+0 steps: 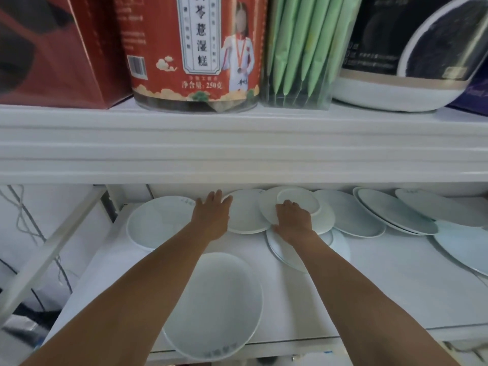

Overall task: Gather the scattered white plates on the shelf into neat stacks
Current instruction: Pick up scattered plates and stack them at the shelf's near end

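Note:
Several white plates lie scattered on the lower white shelf [383, 291]. My left hand [211, 212] reaches to the back, fingers spread, resting between a big plate [155, 223] at the left and a plate [247, 215] in the middle. My right hand [293, 217] grips the near edge of a plate [272, 210] that carries a small plate [301, 200] on top. Under it lie more overlapping plates [285, 253]. A large plate [216, 305] sits at the front edge, partly over the lip. Further plates [348, 215] overlap toward the right.
The upper shelf board [237, 149] hangs low over the plates. On it stand a red box [52, 48], a red canister [195, 48], green packets [298, 48] and a boxed bowl [412, 48]. A white frame bar [52, 247] and cables run at the left.

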